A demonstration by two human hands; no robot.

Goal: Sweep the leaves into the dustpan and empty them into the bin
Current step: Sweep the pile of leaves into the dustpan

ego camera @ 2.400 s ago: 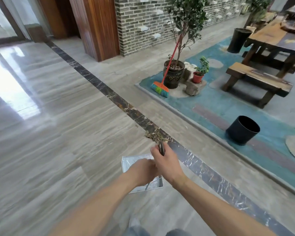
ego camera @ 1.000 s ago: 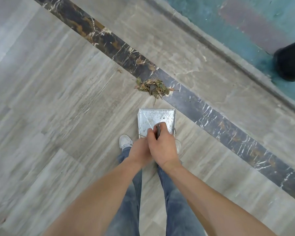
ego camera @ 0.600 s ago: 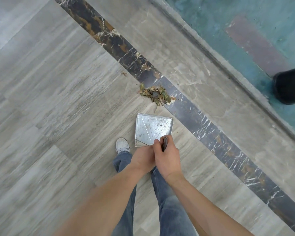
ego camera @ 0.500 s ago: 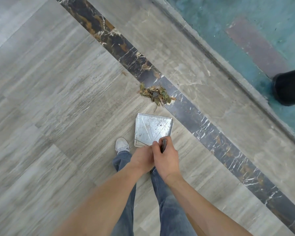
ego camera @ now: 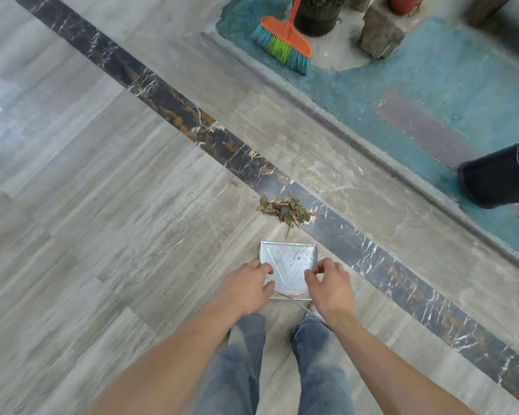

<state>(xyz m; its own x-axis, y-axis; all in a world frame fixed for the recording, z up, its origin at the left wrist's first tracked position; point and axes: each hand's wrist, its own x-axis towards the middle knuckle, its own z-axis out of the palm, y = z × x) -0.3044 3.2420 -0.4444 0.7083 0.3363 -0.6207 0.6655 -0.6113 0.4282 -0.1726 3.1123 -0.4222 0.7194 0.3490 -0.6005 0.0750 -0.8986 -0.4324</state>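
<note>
Since half a second earlier, the dustpan (ego camera: 286, 266) had been let go of: both hands had parted from the handle, and the view had been raised to take in the broom (ego camera: 283, 44).

The left hand (ego camera: 246, 290) was seen with fingers relaxed and grasping nothing, its fingertips at the pan's left edge. The pan lay flat on the floor (ego camera: 102, 205), mouth turned to the leaves (ego camera: 285, 209), which were heaped just beyond its lip, half on the dark strip (ego camera: 372, 259). The right hand (ego camera: 331, 286) was loosely curled over the pan's right side and held nothing; whether it touched the pan cannot be told. The bin (ego camera: 502, 175) stood well apart at the right, on the blue mat (ego camera: 432, 70).

The step in hand was judged to be the placing of the pan, now done; nothing had yet been swept. The broom, leaned by the pot (ego camera: 316, 16) across the raised kerb (ego camera: 357, 136), would need to be fetched next. Open floor lay all around the leaves, so a stroke toward the pan would be unhindered; the kerb would have to be stepped over on the way to broom and bin.
</note>
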